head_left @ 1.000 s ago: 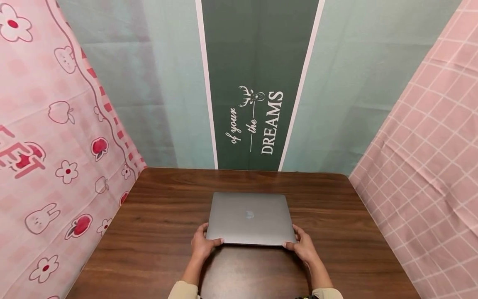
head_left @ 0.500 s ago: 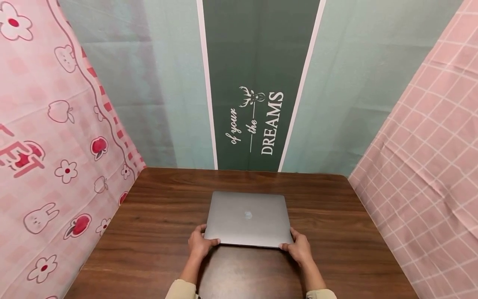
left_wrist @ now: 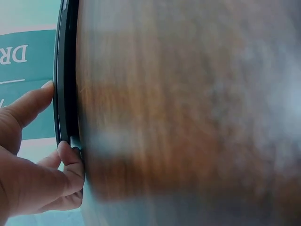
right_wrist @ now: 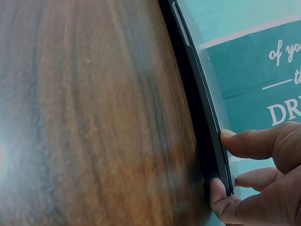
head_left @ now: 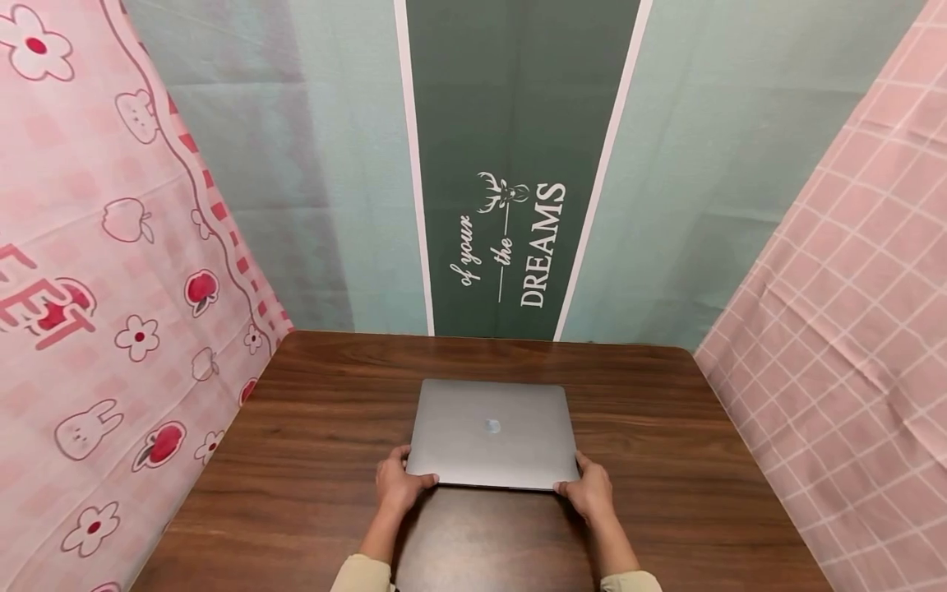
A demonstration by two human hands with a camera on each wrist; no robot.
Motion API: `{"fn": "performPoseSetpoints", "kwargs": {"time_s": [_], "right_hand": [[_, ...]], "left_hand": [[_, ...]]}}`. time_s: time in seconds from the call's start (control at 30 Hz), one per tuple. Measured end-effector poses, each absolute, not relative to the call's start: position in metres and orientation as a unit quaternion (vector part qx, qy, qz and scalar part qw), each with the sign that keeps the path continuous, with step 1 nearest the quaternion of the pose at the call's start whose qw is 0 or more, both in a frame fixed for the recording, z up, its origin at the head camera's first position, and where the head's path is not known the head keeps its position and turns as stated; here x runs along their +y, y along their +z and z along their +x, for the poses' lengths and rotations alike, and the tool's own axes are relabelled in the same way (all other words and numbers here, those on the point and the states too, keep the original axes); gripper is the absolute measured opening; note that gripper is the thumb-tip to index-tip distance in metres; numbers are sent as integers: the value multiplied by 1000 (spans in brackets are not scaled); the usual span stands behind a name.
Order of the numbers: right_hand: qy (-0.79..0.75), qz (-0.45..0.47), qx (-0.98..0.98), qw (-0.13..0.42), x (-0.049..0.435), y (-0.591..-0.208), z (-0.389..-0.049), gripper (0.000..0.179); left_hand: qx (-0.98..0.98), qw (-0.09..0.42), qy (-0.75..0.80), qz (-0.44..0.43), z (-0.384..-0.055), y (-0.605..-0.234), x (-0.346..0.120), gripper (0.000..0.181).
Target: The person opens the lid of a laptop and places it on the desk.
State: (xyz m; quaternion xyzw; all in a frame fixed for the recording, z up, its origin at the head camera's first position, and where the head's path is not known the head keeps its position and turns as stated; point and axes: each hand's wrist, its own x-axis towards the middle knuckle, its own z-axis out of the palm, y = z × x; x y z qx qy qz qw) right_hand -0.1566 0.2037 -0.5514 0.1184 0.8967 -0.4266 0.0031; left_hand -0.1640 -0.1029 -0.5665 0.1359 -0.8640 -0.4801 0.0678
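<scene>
A closed grey laptop (head_left: 481, 452) lies flat on the wooden table, a shiny logo at the centre of its lid. My left hand (head_left: 398, 483) grips its near left corner, and my right hand (head_left: 593, 491) grips the near right one. In the left wrist view the thumb touches the lid side of the dark front edge (left_wrist: 66, 70), while curled fingertips (left_wrist: 68, 153) sit at the corner by the tabletop. The right wrist view has the thumb against the lid and a fingertip (right_wrist: 217, 188) at the lower corner. Fingers beyond the sides are partly hidden.
The brown wood-grain table (head_left: 311, 436) runs back to a green curtain (head_left: 518, 99) with white lettering. A pink patterned cloth (head_left: 148, 271) hangs along the left, and a pink checked cloth (head_left: 836, 329) along the right.
The laptop has shifted slightly left and turned a little, both hands moving with it. Over the last half second it has stayed nearly still, with the hands keeping their hold.
</scene>
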Motion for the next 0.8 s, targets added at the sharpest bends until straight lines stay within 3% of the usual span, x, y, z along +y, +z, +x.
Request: {"fn": "performPoseSetpoints", "kwargs": {"time_s": [0.8], "right_hand": [[-422,89,902,-19,207,-560,-157,74]], "left_hand": [[-875,43,-460,146,-169,-560,-101,73]]}}
